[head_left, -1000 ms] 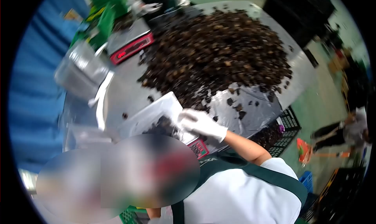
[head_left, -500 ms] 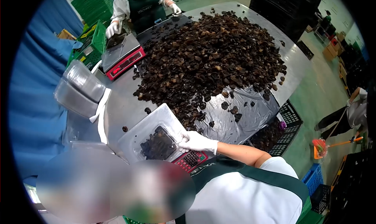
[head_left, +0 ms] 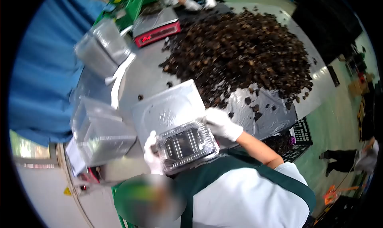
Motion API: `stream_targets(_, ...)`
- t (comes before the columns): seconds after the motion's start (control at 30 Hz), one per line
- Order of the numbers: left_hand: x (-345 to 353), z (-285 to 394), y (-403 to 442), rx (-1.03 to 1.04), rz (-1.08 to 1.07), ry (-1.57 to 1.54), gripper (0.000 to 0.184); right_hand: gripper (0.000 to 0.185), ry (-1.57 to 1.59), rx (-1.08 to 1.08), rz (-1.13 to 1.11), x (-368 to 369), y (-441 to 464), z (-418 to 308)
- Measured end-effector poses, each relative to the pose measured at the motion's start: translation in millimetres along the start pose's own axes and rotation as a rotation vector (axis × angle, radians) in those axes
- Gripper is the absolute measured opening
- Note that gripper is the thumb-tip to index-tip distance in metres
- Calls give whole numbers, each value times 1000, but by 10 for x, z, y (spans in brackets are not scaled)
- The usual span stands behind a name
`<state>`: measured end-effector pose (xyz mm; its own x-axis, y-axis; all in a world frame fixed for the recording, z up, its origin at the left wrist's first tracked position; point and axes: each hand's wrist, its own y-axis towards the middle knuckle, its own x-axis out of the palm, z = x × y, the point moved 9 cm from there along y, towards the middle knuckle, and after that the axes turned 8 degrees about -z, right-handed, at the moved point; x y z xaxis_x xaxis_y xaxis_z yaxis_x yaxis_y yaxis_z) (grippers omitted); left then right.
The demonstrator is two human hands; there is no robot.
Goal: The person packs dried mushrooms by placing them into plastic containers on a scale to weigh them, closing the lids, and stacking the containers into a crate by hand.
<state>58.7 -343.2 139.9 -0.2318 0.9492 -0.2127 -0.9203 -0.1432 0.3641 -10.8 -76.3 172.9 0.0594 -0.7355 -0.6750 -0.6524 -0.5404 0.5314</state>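
In the head view, a clear plastic box (head_left: 185, 146) with a ridged rim and dark inside is held in front of my apron. My gloved left hand (head_left: 153, 154) grips its left side. At the upper right corner of the box, my gloved right hand (head_left: 223, 124) has its fingers closed on the edge, a little blurred. Behind the box a whitish shallow tray (head_left: 167, 108) lies on the metal table (head_left: 149, 74). A large heap of dark pieces, resembling wood ear mushrooms (head_left: 243, 48), spreads beyond my hands.
Stacked clear containers (head_left: 101, 128) stand at the left, beside a white strap (head_left: 117, 82). Across the table are a red scale (head_left: 157, 33) and another person's gloved hands (head_left: 193, 4). A black crate (head_left: 301, 134) sits by the right table edge; a person (head_left: 365, 160) stands farther right.
The box with dark contents has come off the tray toward my body. My left hand now shows, gripping it; my right hand moved from the tray's edge to the box. The view has shifted.
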Motion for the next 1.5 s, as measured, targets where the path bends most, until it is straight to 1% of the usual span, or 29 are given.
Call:
stream_targets(0.03,117,352,3,270,-61,332,37,18,-101,-62,11,6,-8,-52)
stream_targets(0.1,90,359,-39,353,-49,467,37,18,-197,-47,-3,26,32,-81)
stream_targets(0.17,34,222,-121,237,-11,363,38,20,-133,-140,85,-94,115,-232)
stream_targets(0.23,-29,253,-164,312,17,410,36,24,-65,-106,66,-35,110,-212)
stream_targets(0.27,-56,240,-199,308,-2,427,35,26,-55,-101,90,-35,111,-244)
stream_targets(0.3,-89,242,-226,304,-15,410,36,27,-51,-107,66,10,103,-246)
stream_targets(0.37,-194,161,-315,300,38,320,27,27,-42,-68,35,55,102,-289)
stream_targets(0.43,-221,236,-376,277,81,389,31,27,-36,-106,30,82,147,-411)
stream_targets(0.5,-309,234,-459,246,147,340,36,26,-31,-105,-1,141,159,-448)
stream_targets(0.53,-344,235,-502,217,151,348,41,25,10,-139,14,130,199,-546)
stream_targets(0.57,-368,217,-566,206,168,354,41,25,21,-149,0,157,195,-567)
stream_targets(0.6,-427,136,-616,144,210,217,41,25,3,-166,-19,188,184,-586)
stream_targets(0.67,-511,111,-700,79,274,184,41,26,-12,-200,-39,248,194,-656)
stream_targets(0.73,-576,130,-765,59,299,240,40,26,-9,-222,-72,320,202,-718)
stream_targets(0.8,-591,378,-801,118,327,489,38,27,-55,-249,-88,373,203,-805)
stream_targets(0.93,-701,417,-996,72,362,481,37,30,-42,-277,-143,468,237,-968)
stream_targets(1.0,-754,401,-1062,4,367,503,37,30,10,-279,-161,541,234,-990)
stream_targets(1.03,-772,360,-1078,-92,355,397,43,31,59,-272,-171,584,247,-995)
stream_targets(1.07,-797,293,-1098,-238,376,136,42,32,77,-266,-240,631,254,-1022)
stream_targets(1.1,-782,221,-1166,-373,410,-121,41,30,139,-237,-249,684,229,-1018)
stream_targets(1.13,-848,265,-1261,-383,484,-74,41,30,128,-253,-269,726,212,-1091)
stream_targets(1.17,-781,232,-1279,-345,444,-342,39,30,184,-270,-265,790,186,-1153)
stream_targets(1.23,-648,250,-1258,-194,329,-866,42,26,260,-259,-289,971,87,-1198)
stream_targets(1.27,-597,223,-1294,-178,292,-991,45,25,248,-253,-303,1076,35,-1199)
stream_targets(1.3,-526,186,-1350,-158,238,-1125,48,23,396,-206,-335,1211,12,-1215)
stream_targets(1.37,-470,121,-1517,-159,211,-1292,49,20,563,-13,-517,1621,-137,-1053)
stream_targets(1.4,-288,-304,-1638,-365,217,-1443,46,16,679,135,-591,1790,-232,-1030)
stream_targets(1.47,-316,9,-1725,-154,62,-1505,43,15,828,249,-754,2148,-398,-964)
stream_targets(1.5,-389,62,-1780,-85,125,-1698,35,15,914,288,-843,2275,-445,-1082)
